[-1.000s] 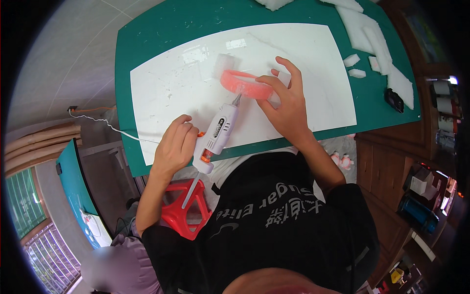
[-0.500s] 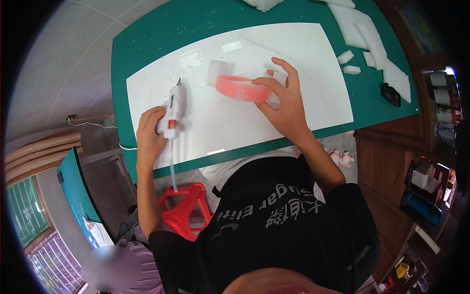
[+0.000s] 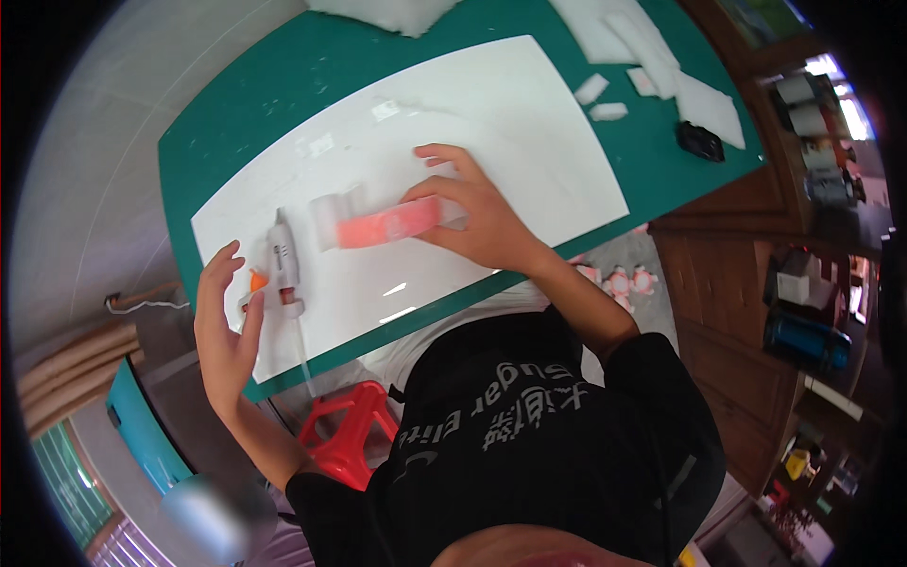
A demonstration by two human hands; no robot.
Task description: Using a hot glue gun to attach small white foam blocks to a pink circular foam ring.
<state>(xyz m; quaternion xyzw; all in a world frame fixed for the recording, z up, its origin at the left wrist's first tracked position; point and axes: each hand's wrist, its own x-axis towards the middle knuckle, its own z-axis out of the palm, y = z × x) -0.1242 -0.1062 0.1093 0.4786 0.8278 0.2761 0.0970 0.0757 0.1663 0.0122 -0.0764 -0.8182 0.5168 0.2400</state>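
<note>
My right hand (image 3: 480,219) pinches the right end of a pink curved band (image 3: 389,225) between thumb and fingers, over the white board (image 3: 529,123). A pale whitish piece (image 3: 327,221) sits at the band's left end; motion blur hides whether it is attached. On the board's left part lies a white glue gun (image 3: 283,257), its nozzle pointing away from me and an orange trigger (image 3: 257,280) on its left side. A clear glue stick (image 3: 303,354) pokes out of its rear. My left hand (image 3: 225,331) is open beside the gun, fingers apart and holding nothing.
The board lies on a green table (image 3: 227,132). White foam pieces (image 3: 652,57) and a small black object (image 3: 700,142) are at its right. More white padding (image 3: 387,11) sits at the far edge. A red stool (image 3: 351,430) stands below the near edge.
My left hand has come off the glue gun and opened. My right hand has brought the pink band nearer and to the left. The whole view has shifted and turned.
</note>
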